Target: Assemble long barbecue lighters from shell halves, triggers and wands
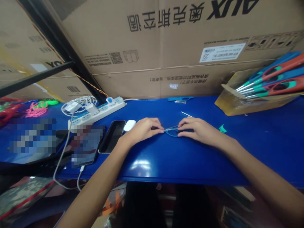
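Table: glossy blue surf.; carton w/ inverted AUX print along rear edge. Power strip nr rear edge, L side; box of tools rear R. Thin blue piece approx. midway betw. front & rear edges, L hand & R hand pinching opp. ends

Across the top of the frame I faced a large cardboard box, its black print upside down, with a white label toward the upper right. A black metal post slanted down the upper left. Left of centre I had a white power strip on the blue table, and lower down a black phone beside a small white case. Pink cord lay toward the left edge; camouflage cloth showed lower left.
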The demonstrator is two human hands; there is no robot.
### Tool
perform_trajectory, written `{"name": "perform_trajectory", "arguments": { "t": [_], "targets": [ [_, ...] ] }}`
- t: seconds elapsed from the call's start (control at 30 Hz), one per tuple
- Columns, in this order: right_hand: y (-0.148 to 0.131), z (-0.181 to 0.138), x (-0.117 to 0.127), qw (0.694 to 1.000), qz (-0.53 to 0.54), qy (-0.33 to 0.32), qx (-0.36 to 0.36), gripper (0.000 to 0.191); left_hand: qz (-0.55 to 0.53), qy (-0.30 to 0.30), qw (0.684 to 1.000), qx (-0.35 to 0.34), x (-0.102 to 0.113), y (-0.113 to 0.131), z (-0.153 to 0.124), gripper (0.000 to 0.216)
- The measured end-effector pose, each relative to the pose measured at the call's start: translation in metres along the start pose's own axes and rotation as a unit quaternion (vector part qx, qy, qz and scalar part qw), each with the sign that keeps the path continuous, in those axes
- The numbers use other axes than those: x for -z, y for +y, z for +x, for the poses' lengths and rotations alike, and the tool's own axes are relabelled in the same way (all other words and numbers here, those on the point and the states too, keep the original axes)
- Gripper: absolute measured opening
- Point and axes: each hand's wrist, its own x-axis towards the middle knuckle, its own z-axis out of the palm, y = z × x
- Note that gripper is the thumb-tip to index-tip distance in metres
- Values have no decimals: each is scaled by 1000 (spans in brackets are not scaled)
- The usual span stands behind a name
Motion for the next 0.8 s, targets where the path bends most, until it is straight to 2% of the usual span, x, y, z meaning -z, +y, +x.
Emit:
{"name": "perform_trajectory", "arguments": {
  "t": [0.3, 0.5, 0.67, 0.8],
  "targets": [
    [-6, 0, 5, 1000, -1, -9, -4, 24, 6, 42, 999, -7, -9, 0, 3, 12],
    [-6, 0, 4, 1000, -13, -7, -11, 24, -33, 78, 996, 27, -19, -1, 6, 12],
    [-3, 0, 4, 1000, -15, -6, -17, 23, 44, 62, 997, -1, -17, 3, 7, 15],
    [-1, 0, 3, 1000, -15, 4, -14, 21, 84, 51, 995, 14, -11, 7, 5, 13]
  ]
}}
